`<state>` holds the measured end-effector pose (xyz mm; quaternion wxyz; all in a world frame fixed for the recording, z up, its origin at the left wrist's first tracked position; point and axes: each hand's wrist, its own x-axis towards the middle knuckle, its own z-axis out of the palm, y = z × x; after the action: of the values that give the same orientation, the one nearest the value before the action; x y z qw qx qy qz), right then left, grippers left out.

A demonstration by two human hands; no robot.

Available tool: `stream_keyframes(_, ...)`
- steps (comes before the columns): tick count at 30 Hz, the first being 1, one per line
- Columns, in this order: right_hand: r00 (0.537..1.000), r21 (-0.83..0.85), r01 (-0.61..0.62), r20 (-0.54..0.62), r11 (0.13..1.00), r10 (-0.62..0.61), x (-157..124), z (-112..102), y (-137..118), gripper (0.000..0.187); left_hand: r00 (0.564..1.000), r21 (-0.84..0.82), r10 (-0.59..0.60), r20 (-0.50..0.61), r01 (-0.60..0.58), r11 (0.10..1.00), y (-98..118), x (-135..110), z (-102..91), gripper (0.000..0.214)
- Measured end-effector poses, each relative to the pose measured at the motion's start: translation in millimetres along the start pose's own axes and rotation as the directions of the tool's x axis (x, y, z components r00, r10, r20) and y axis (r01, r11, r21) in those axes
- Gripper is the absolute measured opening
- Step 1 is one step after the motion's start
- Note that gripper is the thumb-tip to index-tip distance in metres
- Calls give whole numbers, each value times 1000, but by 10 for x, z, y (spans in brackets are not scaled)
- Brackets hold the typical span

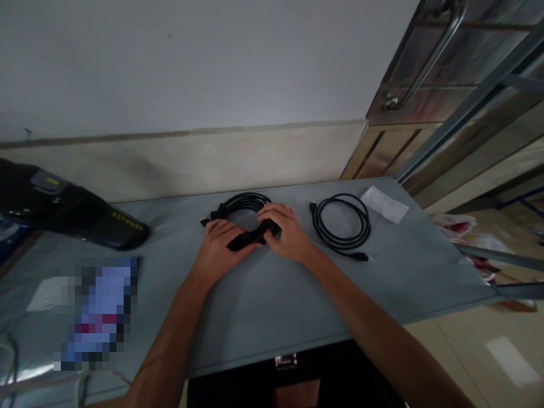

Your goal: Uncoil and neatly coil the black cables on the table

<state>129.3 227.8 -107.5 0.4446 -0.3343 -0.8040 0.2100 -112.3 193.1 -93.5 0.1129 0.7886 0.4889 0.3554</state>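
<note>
Fingers [233, 229]: both sets curled together, clamped on the near arc of the coiled black cable [244, 199].
Left hand [219, 246], right hand [288, 231]: side by side, knuckles up.
Cable position: flat at the centre of the grey table [276, 306].
Second coiled cable [340, 222]: just right, untouched.
White paper slip [385, 204]: beyond it.
Black bag [68, 212]: far left.

Tabletop [297, 294] was grey, matt, smooth. Coiled black cable [244, 203] wore a dull plastic jacket. Door panel [429, 96] was brushed metal, shiny. Slip [385, 204] was white paper.
</note>
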Motion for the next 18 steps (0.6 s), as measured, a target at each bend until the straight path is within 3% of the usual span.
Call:
stream_keyframes(7, 999, 40, 18, 33, 999, -19, 0, 6, 56, 51, 1000, 35, 23, 11, -24, 999, 8, 21, -3, 49)
stream_keyframes(12, 996, 32, -71, 58, 997, 69, 11, -11, 89, 61, 1000, 41, 7, 3, -7, 999, 33, 35, 1, 47)
stream_keyframes(15, 995, 48, -92, -33, 995, 93, 26, -35, 88, 65, 997, 50, -14, -74, 18, 999, 111, 32, -32, 43)
stream_keyframes(18, 972, 60, -122, -195, 991, 132, 38, -71, 80, 57, 969, 37, -49, -243, 60, 998, 185, 19, -97, 35)
